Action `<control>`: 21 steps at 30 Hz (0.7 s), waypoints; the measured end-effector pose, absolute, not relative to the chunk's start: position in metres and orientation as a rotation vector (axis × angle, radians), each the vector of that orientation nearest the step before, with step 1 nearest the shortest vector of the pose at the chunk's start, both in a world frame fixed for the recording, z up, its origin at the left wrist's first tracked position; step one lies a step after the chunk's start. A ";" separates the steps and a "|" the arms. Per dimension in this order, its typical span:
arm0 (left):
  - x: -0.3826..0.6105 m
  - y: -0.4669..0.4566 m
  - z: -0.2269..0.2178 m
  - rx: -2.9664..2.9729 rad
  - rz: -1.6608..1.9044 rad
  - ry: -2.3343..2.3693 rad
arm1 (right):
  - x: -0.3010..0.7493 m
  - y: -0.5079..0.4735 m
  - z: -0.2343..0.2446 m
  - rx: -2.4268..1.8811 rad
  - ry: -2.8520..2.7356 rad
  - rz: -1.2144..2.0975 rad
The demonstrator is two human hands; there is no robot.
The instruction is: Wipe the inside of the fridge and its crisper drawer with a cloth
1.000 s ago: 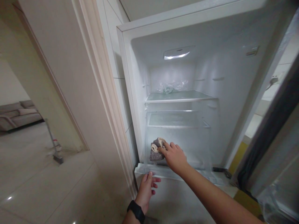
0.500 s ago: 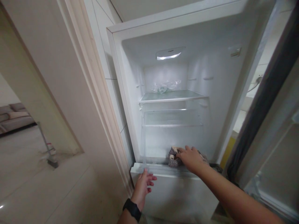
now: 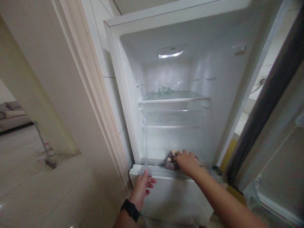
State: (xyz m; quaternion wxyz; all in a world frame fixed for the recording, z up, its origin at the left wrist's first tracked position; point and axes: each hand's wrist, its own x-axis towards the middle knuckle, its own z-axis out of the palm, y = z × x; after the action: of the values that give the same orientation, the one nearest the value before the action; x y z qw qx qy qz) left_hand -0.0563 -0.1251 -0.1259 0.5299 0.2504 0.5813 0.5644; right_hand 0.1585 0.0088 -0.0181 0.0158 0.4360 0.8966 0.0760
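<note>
My right hand (image 3: 187, 161) is closed on a crumpled grey-brown and cream cloth (image 3: 170, 165), pressed against the lower part of a clear panel (image 3: 146, 139). The panel stands inside an open white fridge (image 3: 114, 63), above the front of a white drawer (image 3: 175, 193). At the panel's lower left corner is my left hand (image 3: 142, 186), its thumb on the edge and its other fingers curled beside it. A black watch (image 3: 130, 209) is on that wrist. The right hand hides part of the cloth.
A crumpled clear plastic bag (image 3: 167, 86) lies on the upper glass shelf (image 3: 175, 96), below the lit lamp (image 3: 171, 54). To the right the fridge door (image 3: 280, 158) stands open with its dark seal. A door frame (image 3: 95, 104) rises close on the left; a broom (image 3: 50, 163) leans beyond it.
My right hand and the cloth have shifted slightly left along the panel's bottom. The left hand stays at the panel's corner. The whole view has moved a little.
</note>
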 end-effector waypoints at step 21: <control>-0.055 -0.117 -0.141 0.614 1.392 1.447 | 0.135 0.012 -0.007 1.330 2.746 0.254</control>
State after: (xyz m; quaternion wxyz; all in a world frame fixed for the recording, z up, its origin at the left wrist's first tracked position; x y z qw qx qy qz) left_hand -0.0550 -0.1166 -0.1405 0.4975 0.2535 0.5979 0.5751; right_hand 0.1347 0.0124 -0.0066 0.0401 0.4340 0.8962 0.0830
